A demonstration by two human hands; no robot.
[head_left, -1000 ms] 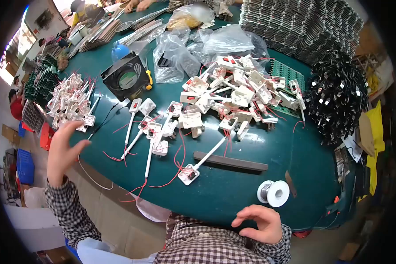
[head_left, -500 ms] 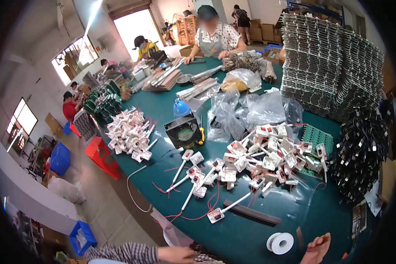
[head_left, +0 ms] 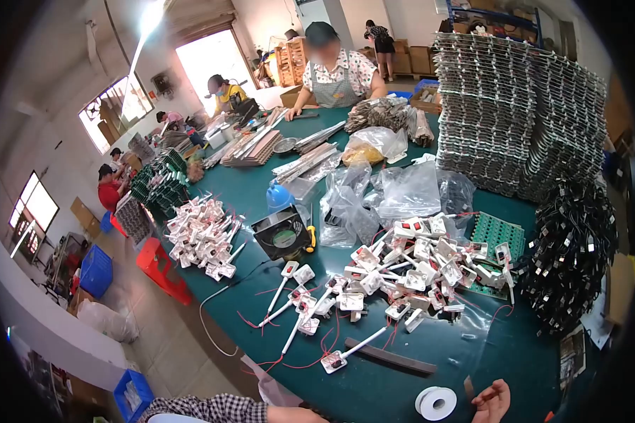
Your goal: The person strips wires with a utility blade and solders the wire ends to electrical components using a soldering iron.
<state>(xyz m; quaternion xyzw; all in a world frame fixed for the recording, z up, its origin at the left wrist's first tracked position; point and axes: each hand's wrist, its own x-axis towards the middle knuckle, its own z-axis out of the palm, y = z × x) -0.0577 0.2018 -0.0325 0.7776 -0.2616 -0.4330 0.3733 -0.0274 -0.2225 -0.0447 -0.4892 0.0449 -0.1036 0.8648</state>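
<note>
At the bottom right edge of the table, my right hand (head_left: 492, 402) has loosely curled fingers held apart, with nothing in them. Just left of it lies a white spool (head_left: 436, 403). My left forearm, in a checked sleeve (head_left: 208, 408), reaches in along the bottom edge, and its hand (head_left: 300, 415) is mostly cut off with the fingers hidden. Above it, a white switch piece with a stem and red wires (head_left: 334, 362) rests near a dark flat strip (head_left: 390, 357). A large heap of similar white pieces (head_left: 416, 268) lies beyond.
A small black fan (head_left: 282, 236) stands mid-table beside clear plastic bags (head_left: 409, 190). Black cables (head_left: 571, 261) and tall stacked metal strips (head_left: 483, 113) fill the right side. Another white heap (head_left: 201, 236) is at left. A co-worker (head_left: 335, 74) stands across the table.
My view has shifted slightly, moving the table items left in the frame. My left hand has dropped mostly below the bottom edge. The co-worker's one hand has left the tabletop.
</note>
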